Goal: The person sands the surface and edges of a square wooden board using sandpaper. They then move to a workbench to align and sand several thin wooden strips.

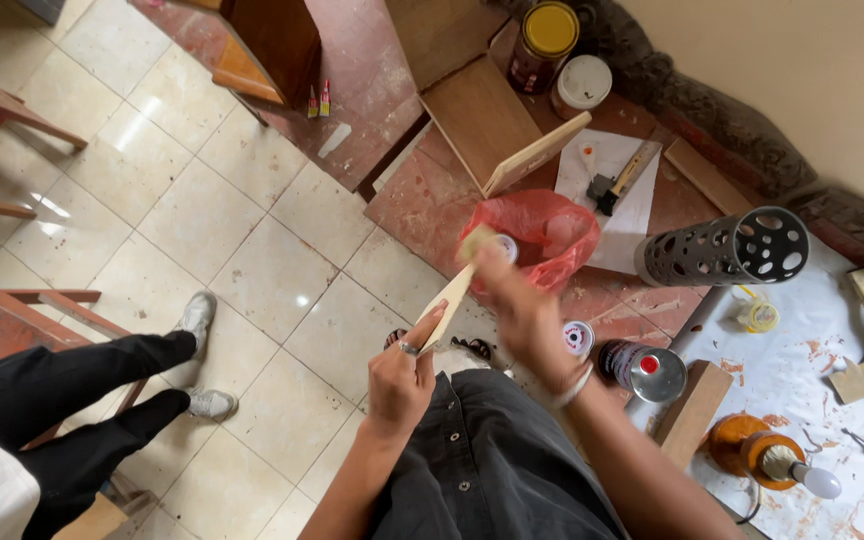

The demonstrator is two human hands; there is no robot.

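My left hand [401, 375] grips the lower end of a thin pale wooden strip [455, 291] that slants up to the right. My right hand [517, 305] is blurred and closed around something small and pale at the strip's upper end; what it is I cannot tell. Just behind the hands lies a red plastic bag [552, 235] with a small round white lid [507, 247] at its edge. My dark trousers fill the bottom of the view.
A perforated dark metal cylinder [724, 250] lies to the right. Two spray cans [642, 368], a small tin [578, 337], wood boards [482, 118], paint tins [544, 42], a hammer [620, 180] on white paper and a wooden lamp base with a bulb [767, 455] surround me. Another person's legs [82, 385] are at left.
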